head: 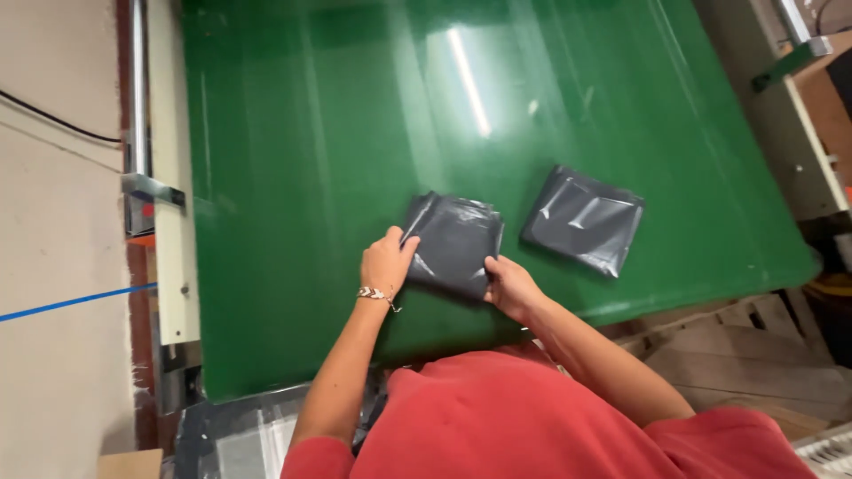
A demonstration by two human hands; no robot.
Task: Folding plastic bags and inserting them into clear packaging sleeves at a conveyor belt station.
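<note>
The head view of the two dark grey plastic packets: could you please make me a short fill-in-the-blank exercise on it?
1. Both hands touch the nearer dark grey folded plastic packet, which lies on a smooth ____ table.
2. A bracelet sits on the ____ wrist, by the left hand.
3. The right hand touches that packet's ____ corner.
4. The second dark grey plastic packet is touched by ____ hand.

Missing words: green; left; near right; neither

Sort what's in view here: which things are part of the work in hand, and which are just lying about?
In hand:
- near bag, dark and folded, held at its edges by the left hand and right hand
- green belt under it

Lying about:
- second bag, folded, apart to the right, untouched
- blue tape on the floor
- wooden pallet at the right
</note>
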